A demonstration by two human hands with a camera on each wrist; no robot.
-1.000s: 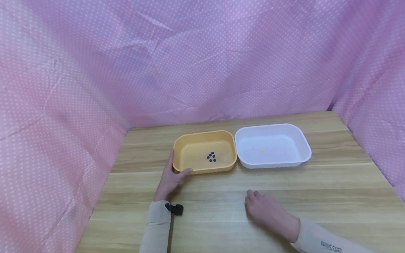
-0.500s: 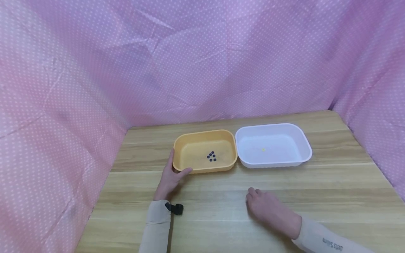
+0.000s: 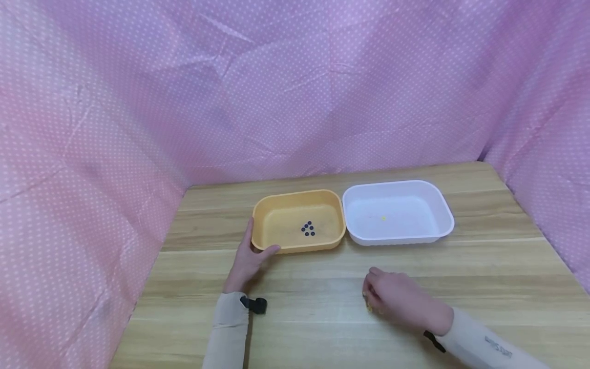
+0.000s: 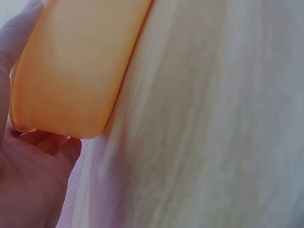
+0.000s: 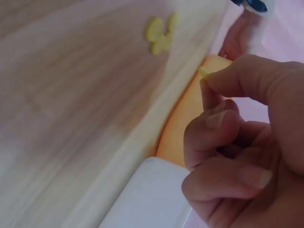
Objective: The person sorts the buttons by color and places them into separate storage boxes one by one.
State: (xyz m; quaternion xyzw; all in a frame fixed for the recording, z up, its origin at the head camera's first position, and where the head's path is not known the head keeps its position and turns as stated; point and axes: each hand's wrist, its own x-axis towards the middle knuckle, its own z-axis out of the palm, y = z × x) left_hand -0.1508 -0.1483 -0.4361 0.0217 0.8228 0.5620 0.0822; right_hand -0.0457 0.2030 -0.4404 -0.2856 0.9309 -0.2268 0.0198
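Note:
My left hand (image 3: 246, 261) grips the near left corner of a yellow-orange tray (image 3: 299, 249), thumb on the front side and fingers along the left end. Several small dark round pieces (image 3: 308, 228) lie inside that tray. In the right wrist view, thumb and forefinger of my right hand (image 5: 247, 137) pinch a small flat yellow piece (image 5: 203, 72), too small to name surely. A cluster of similar yellow pieces (image 5: 154, 29) lies on the table close by, mostly hidden under the hand in the head view. One yellow piece (image 3: 384, 218) sits in a white tray (image 3: 398, 242).
Both trays stand side by side on the wooden table (image 3: 295, 328), beyond the right hand. A pink dotted curtain (image 3: 295, 92) surrounds the table's back and sides. Black straps with small cameras (image 3: 258, 305) are worn on the wrists.
The right hand has lifted and turned slightly rightward, a yellow piece now between its fingertips, and yellow pieces show beneath it. My left hand and both trays stay put.

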